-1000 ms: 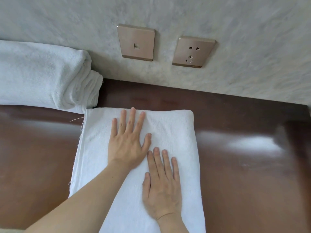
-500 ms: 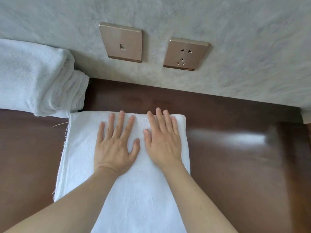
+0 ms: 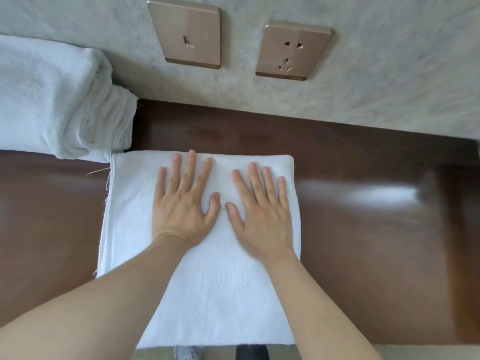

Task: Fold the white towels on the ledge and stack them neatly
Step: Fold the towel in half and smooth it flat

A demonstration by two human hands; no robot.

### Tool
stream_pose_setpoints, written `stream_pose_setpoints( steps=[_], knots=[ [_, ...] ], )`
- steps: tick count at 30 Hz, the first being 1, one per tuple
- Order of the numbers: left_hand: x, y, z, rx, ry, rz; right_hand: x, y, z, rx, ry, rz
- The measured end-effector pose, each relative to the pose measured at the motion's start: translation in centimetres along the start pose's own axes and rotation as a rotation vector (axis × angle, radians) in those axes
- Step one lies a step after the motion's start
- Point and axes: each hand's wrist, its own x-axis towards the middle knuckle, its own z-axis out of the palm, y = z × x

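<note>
A folded white towel [image 3: 218, 289] lies flat on the dark brown wooden ledge [image 3: 363, 242], its far fold edge toward the wall. My left hand [image 3: 184, 203] presses flat on the towel's far left half, fingers spread and straight. My right hand [image 3: 259, 209] presses flat beside it on the far right half, fingertips near the towel's right edge. A stack of folded white towels [image 3: 52, 100] sits at the back left, touching the flat towel's far left corner.
Two bronze wall plates, a switch [image 3: 187, 35] and a socket [image 3: 293, 51], sit on the grey wall behind the ledge. The ledge's front edge [image 3: 389, 345] runs along the bottom. Bare wood lies right of the towel.
My right hand slid from the towel's near middle up to the far edge, then spread a little rightward. My left hand stayed flat on the far left part.
</note>
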Motion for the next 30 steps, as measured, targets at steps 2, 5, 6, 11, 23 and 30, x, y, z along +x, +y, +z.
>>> stream_pose_setpoints(
  steps=[2,5,6,11,23,30],
  knots=[
    [-0.1,-0.1,0.0,-0.014,0.003,0.009,0.1,0.5,-0.1,0.02,0.015,0.007],
    [-0.2,-0.2,0.0,-0.016,0.006,-0.001,0.1,1.0,-0.5,0.144,0.042,-0.013],
    [-0.2,-0.2,0.0,-0.015,0.006,-0.001,0.0,1.2,-0.6,0.214,0.054,-0.006],
    [-0.1,-0.1,-0.2,-0.013,0.009,0.001,-2.1,0.4,-0.9,0.047,-0.011,0.099],
    [-0.2,-0.1,0.0,0.022,0.034,0.015,-7.7,-3.5,-0.6,0.038,-0.032,0.261],
    [-0.2,-0.1,0.0,0.033,0.028,0.021,-14.4,-1.0,0.0,0.012,-0.025,0.498]
  ],
)
